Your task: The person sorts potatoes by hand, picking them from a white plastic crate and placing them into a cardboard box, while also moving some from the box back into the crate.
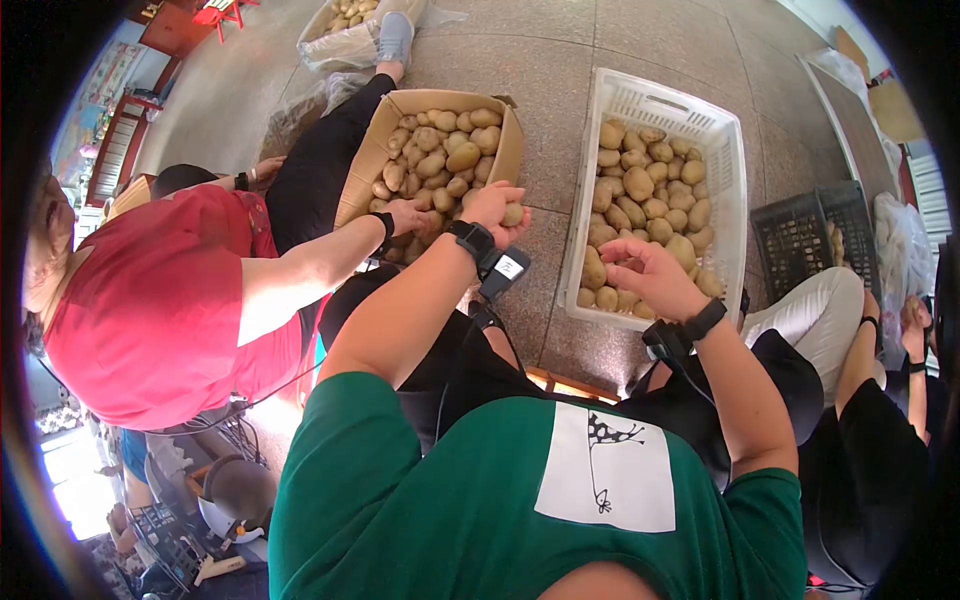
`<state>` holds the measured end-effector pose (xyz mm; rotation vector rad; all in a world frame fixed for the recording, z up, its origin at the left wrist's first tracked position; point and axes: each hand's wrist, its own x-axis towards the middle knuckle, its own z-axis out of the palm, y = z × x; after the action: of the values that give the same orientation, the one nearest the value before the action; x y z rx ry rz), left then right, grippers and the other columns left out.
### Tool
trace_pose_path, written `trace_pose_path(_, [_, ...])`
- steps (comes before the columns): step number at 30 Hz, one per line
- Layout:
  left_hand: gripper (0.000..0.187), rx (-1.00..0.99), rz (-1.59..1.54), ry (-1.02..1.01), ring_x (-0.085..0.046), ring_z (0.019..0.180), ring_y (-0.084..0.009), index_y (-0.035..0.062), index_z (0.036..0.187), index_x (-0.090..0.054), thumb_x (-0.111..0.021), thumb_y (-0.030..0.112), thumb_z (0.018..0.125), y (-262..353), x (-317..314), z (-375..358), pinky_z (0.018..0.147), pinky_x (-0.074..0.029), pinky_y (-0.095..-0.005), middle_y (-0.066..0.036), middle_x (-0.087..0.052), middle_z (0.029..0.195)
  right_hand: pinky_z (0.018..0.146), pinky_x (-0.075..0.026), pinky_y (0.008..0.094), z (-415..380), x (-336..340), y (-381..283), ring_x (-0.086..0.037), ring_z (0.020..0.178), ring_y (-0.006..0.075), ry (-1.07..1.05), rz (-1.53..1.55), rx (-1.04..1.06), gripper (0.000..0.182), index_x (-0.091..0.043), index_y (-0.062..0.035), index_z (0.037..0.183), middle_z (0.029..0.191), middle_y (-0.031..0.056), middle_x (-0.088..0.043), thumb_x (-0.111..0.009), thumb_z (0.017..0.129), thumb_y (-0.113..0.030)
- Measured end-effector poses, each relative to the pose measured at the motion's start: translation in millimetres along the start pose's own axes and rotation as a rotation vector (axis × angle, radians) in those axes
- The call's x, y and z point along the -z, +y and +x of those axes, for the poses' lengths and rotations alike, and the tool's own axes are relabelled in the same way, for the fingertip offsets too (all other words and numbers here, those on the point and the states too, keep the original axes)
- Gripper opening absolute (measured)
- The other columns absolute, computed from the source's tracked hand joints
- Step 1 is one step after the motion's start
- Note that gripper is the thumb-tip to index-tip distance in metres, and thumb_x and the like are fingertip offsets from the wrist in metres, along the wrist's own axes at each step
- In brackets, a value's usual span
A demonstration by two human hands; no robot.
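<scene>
My left hand (494, 213) is closed round a small potato (513, 215) at the right edge of a cardboard box (513, 150) full of potatoes. Over the lower part of a white plastic crate (735, 180), which also holds many potatoes, is my right hand (655, 277). Its thumb and fingers are apart, and a potato (592, 268) lies just left of the fingertips. I see nothing held in this hand. Both wrists carry black straps with small devices.
A co-worker in red (160, 300) sits at the left, one hand (407, 215) in the cardboard box. Behind it is another potato container (345, 45). A black crate (815, 240) stands at the right, near other people's arms and legs. Cables hang from my wrists.
</scene>
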<state>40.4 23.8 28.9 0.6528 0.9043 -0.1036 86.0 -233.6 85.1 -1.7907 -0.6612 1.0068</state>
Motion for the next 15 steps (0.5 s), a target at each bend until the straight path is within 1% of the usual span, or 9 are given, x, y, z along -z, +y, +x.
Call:
trace_pose_path(1, [0.037,-0.027,-0.014,0.059,-0.047,0.074,-0.0201,0.0135,0.111,-0.035,-0.052,0.004,0.079,3.2,5.7,1.6,0.058,-0.048,-0.0291,-0.010,-0.042,0.096,0.068,-0.042,0.0215,-0.5,0.0,1.2,-0.049,0.074,0.0068,0.006,0.009,0.001,0.025,-0.053,-0.0017,0.101,0.090,0.0003,-0.055,-0.056,0.080,-0.014])
trace_pose_path(2, [0.032,-0.019,-0.021,0.024,-0.047,0.074,-0.0203,0.0116,0.109,-0.036,-0.050,0.006,0.081,6.0,16.1,8.5,0.058,-0.048,-0.0284,-0.009,-0.041,0.098,0.067,-0.043,0.0232,-0.9,-0.2,2.5,-0.048,0.072,0.0082,0.012,0.018,0.001,0.026,-0.054,-0.0019,0.101,0.090,0.0020,-0.056,-0.056,0.080,-0.017])
trace_pose_path(3, [0.032,-0.018,-0.017,0.024,-0.047,0.074,-0.0203,0.0116,0.109,-0.036,-0.050,0.006,0.081,8.0,25.3,15.9,0.058,-0.048,-0.0284,-0.009,-0.041,0.098,0.067,-0.043,0.0232,-1.0,-0.4,4.7,-0.048,0.072,0.0082,0.014,0.021,0.001,0.026,-0.054,-0.0019,0.101,0.090,0.0020,-0.056,-0.056,0.080,-0.017])
trace_pose_path(5, [0.027,-0.008,-0.021,0.132,-0.047,0.076,-0.0205,0.0081,0.107,-0.037,-0.048,0.010,0.083,12.5,39.6,25.0,0.059,-0.048,-0.0280,-0.010,-0.042,0.101,0.067,-0.043,0.0230,-0.7,-0.8,8.3,-0.048,0.072,0.0085,0.026,0.005,-0.001,0.027,-0.054,-0.0016,0.101,0.090,0.0022,-0.056,-0.056,0.080,-0.017])
trace_pose_path(6, [0.022,-0.018,-0.036,0.121,-0.046,0.084,-0.0228,0.0111,0.102,-0.040,-0.048,0.009,0.081,12.6,49.9,33.4,0.057,-0.047,-0.0315,-0.009,-0.045,0.096,0.067,-0.043,0.0230,-1.2,-0.6,8.2,-0.048,0.072,0.0085,0.026,0.007,-0.001,0.027,-0.054,-0.0016,0.101,0.090,0.0022,-0.056,-0.056,0.080,-0.017])
trace_pose_path(10, [0.024,0.014,-0.045,0.221,-0.045,0.086,-0.0238,0.0125,0.103,-0.039,-0.047,0.009,0.081,18.8,60.8,26.0,0.061,-0.046,-0.0338,-0.009,-0.042,0.103,0.067,-0.043,0.0232,-4.4,-0.1,12.4,-0.049,0.072,0.0089,0.024,-0.054,-0.011,0.028,-0.053,-0.0013,0.102,0.089,0.0025,-0.056,-0.056,0.079,-0.017])
trace_pose_path(12, [0.027,0.014,-0.106,0.409,-0.042,0.090,-0.0256,0.0119,0.105,-0.038,-0.046,0.008,0.079,20.3,64.1,24.8,0.065,-0.046,-0.0357,-0.010,-0.037,0.109,0.067,-0.043,0.0233,-4.6,0.5,16.8,-0.049,0.072,0.0091,0.019,-0.053,-0.017,0.028,-0.053,-0.0014,0.103,0.089,0.0026,-0.056,-0.056,0.079,-0.017])
trace_pose_path(13, [0.027,0.015,-0.104,0.409,-0.042,0.090,-0.0256,0.0119,0.105,-0.038,-0.046,0.008,0.079,21.5,68.6,25.4,0.065,-0.046,-0.0357,-0.010,-0.037,0.109,0.067,-0.043,0.0235,-5.0,1.0,18.3,-0.050,0.072,0.0094,0.011,-0.051,-0.032,0.029,-0.053,-0.0015,0.103,0.089,0.0028,-0.056,-0.056,0.079,-0.017])
trace_pose_path(15, [0.030,0.047,-0.227,0.479,-0.040,0.094,-0.0282,0.0128,0.107,-0.037,-0.046,0.008,0.078,23.7,78.3,26.3,0.067,-0.045,-0.0372,-0.011,-0.034,0.111,0.067,-0.043,0.0237,-6.4,0.8,17.9,-0.050,0.072,0.0098,0.002,-0.046,-0.050,0.029,-0.053,-0.0017,0.103,0.089,0.0030,-0.056,-0.056,0.079,-0.017])
